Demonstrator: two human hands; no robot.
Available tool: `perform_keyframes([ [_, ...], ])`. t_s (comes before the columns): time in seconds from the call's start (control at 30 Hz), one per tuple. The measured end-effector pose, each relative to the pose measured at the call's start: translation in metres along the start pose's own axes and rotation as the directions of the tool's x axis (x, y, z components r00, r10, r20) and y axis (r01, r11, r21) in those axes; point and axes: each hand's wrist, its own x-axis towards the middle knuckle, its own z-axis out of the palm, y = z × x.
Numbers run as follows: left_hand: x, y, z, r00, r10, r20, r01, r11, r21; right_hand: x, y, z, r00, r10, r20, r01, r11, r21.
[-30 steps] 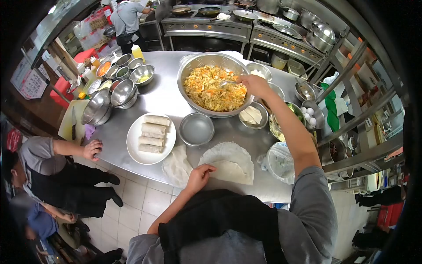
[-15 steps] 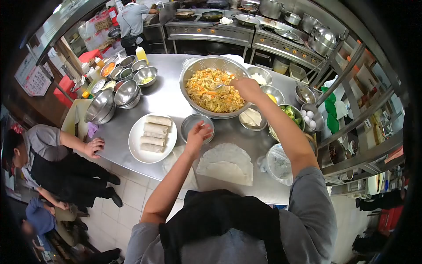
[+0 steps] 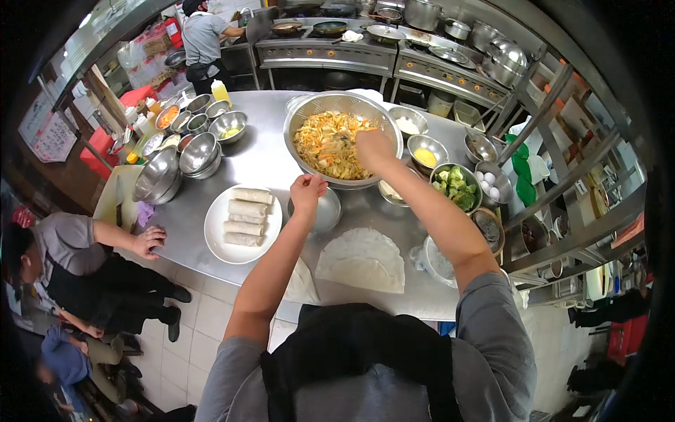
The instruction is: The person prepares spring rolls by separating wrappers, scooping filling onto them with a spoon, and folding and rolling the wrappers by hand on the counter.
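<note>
My right hand point(image 3: 375, 151) is closed around a metal spoon point(image 3: 344, 138), partly hidden and blurred, inside a large perforated colander point(image 3: 387, 126). Shredded vegetable filling point(image 3: 325, 141) heaps in the colander. My left hand point(image 3: 307, 195) has its fingers curled by the colander's front rim, over a steel bowl point(image 3: 328, 213); nothing shows in its fingers, and whether they touch the rim is unclear. Nearer my body lies a thin round wrapper point(image 3: 360, 260), its near edge folded over. Several rolls point(image 3: 246, 216) sit in a row on a white plate point(image 3: 217, 240) to the left.
Steel bowls hold broccoli point(image 3: 455, 186), yellow liquid point(image 3: 425, 157) and eggs point(image 3: 491, 186) at right. Stacked bowls point(image 3: 158, 174) and squeeze bottles point(image 3: 219, 91) stand at left. A co-worker's hand point(image 3: 149, 242) rests on the table edge. Another person point(image 3: 204, 43) stands near the stoves point(image 3: 327, 55).
My right hand has moved toward me and left within the colander with the spoon. My left hand has risen slightly toward the rim, its spread fingers now curled.
</note>
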Motion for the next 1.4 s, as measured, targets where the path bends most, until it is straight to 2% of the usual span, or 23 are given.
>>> perform_keyframes([
  [0.2,-0.002,0.003,0.003,0.999,0.018,-0.048,-0.014,0.997,0.076,-0.009,-0.025,0.023,0.998,0.005,-0.06,0.0,0.996,0.088],
  [0.3,0.0,0.002,0.003,0.997,0.054,-0.052,-0.048,0.992,0.118,-0.02,-0.038,0.03,1.0,0.006,-0.03,-0.002,0.994,0.111],
  [0.4,0.0,0.0,0.003,0.995,0.084,-0.048,-0.079,0.991,0.105,-0.026,-0.046,0.046,0.991,0.048,-0.129,-0.019,0.975,0.219],
  [0.6,0.005,-0.005,0.001,0.992,0.116,-0.041,-0.111,0.986,0.125,-0.039,-0.046,0.054,0.99,0.12,-0.069,-0.09,0.937,0.338],
  [0.7,0.003,-0.001,0.003,0.992,0.122,-0.033,-0.118,0.986,0.119,-0.036,-0.03,0.077,0.981,0.105,-0.166,-0.017,0.889,0.457],
  [0.8,0.004,-0.002,0.003,0.991,0.129,-0.029,-0.124,0.983,0.138,-0.033,-0.009,0.085,0.969,0.221,0.115,-0.227,0.592,0.773],
  [0.83,0.005,-0.003,0.002,0.991,0.133,-0.029,-0.127,0.981,0.149,-0.034,-0.001,0.083,0.925,0.229,0.303,-0.375,0.418,0.828],
  [0.93,0.006,-0.002,-0.002,0.995,0.097,0.034,-0.099,0.993,0.06,-0.029,0.017,0.082,0.788,0.109,0.606,-0.607,-0.035,0.794],
  [1.03,-0.005,0.003,-0.012,0.993,0.054,0.108,-0.061,0.996,0.065,-0.028,0.022,0.083,0.729,0.063,0.682,-0.647,-0.261,0.716],
  [1.13,-0.036,-0.005,-0.021,0.983,0.16,0.086,-0.172,0.973,0.157,-0.027,0.038,0.081,0.723,-0.025,0.69,-0.629,-0.438,0.643],
  [1.2,-0.067,-0.022,-0.037,0.929,0.31,0.2,-0.363,0.866,0.344,-0.024,0.049,0.082,0.72,-0.041,0.693,-0.619,-0.49,0.614],
  [1.23,-0.087,-0.03,-0.043,0.919,0.271,0.286,-0.363,0.864,0.348,-0.023,0.052,0.082,0.72,-0.048,0.693,-0.612,-0.516,0.6],
  [1.27,-0.107,-0.037,-0.048,0.901,0.229,0.369,-0.363,0.863,0.351,-0.023,0.052,0.078,0.726,-0.008,0.687,-0.599,-0.497,0.628],
  [1.33,-0.137,-0.049,-0.06,0.83,0.149,0.538,-0.442,0.763,0.471,-0.024,0.048,0.064,0.737,0.07,0.672,-0.575,-0.457,0.679],
  [1.4,-0.156,-0.065,-0.07,0.688,0.279,0.67,-0.668,0.605,0.434,-0.025,0.051,0.054,0.794,0.119,0.596,-0.515,-0.39,0.763],
])
